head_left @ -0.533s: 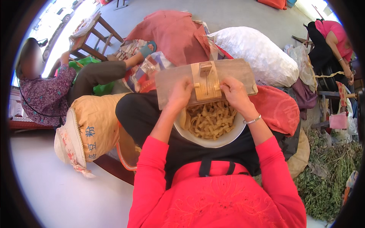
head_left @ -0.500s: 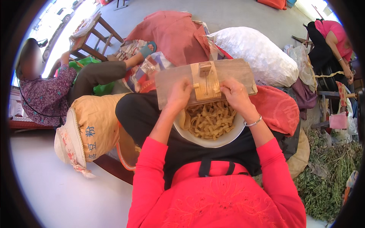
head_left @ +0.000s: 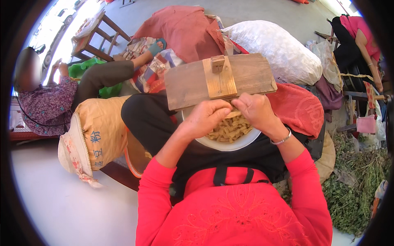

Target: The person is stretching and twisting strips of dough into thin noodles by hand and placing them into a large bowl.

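Observation:
Both hands are close together above a white bowl (head_left: 223,147) on my lap, which holds a pile of yellowish-brown strips (head_left: 234,130). My left hand (head_left: 207,119) is closed in a pinch at the near edge of a wooden board (head_left: 184,85). Facing it, my right hand (head_left: 260,114) pinches too, a bracelet on its wrist. A yellowish strip (head_left: 234,115) stretches between the fingertips; its ends are hidden. The board spans the bowl's far side, with a paler slotted wooden piece (head_left: 221,84) and a small upright block (head_left: 217,64) at its middle.
A tan sack (head_left: 106,131) stands left of my knee, a pale hat (head_left: 72,153) against it. Beyond the board lie a red cloth (head_left: 180,33) and a bulging white sack (head_left: 273,51). Cut greenery (head_left: 353,192) is heaped at right. One person sits at left, another at far right.
My hands have left the two sides of the slotted piece and come together nearer me, over the bowl. A strip now spans them. The person at left has raised their hands.

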Demonstrator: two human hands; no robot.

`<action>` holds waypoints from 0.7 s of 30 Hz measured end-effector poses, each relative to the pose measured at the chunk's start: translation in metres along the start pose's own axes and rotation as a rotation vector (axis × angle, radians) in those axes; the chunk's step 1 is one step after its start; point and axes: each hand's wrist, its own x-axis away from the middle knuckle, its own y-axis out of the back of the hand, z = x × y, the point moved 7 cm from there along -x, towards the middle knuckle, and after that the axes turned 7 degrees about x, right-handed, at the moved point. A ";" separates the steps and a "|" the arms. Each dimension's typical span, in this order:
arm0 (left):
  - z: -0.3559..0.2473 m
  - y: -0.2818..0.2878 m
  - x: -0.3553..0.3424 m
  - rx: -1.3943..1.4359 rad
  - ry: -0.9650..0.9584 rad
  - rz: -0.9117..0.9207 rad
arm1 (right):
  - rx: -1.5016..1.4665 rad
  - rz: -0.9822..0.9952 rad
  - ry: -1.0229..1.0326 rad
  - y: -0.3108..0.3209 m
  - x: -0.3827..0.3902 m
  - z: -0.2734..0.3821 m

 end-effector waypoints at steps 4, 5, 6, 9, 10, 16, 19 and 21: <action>-0.022 0.000 0.004 -0.387 -0.148 -0.022 | -0.271 0.294 -0.047 0.004 0.020 0.026; -0.021 -0.002 0.004 -0.411 -0.127 0.006 | -0.337 0.394 -0.113 0.006 0.023 0.031; -0.021 -0.004 0.004 -0.434 -0.105 0.035 | -0.488 0.541 -0.178 0.003 0.032 0.035; -0.033 -0.007 0.012 -0.201 -0.142 0.042 | -0.960 0.854 -0.314 0.013 0.049 0.068; -0.036 -0.004 0.017 -0.104 -0.166 0.010 | -1.066 0.874 -0.295 0.029 0.048 0.083; -0.026 -0.027 0.020 0.201 -0.271 -0.093 | -0.920 -0.023 -0.357 0.049 0.013 0.045; -0.025 -0.043 0.010 0.197 -0.355 -0.240 | -0.594 -0.211 -0.290 0.022 0.003 0.015; -0.003 -0.039 -0.002 0.343 -0.289 -0.220 | -0.319 -0.330 -0.159 0.022 0.002 0.017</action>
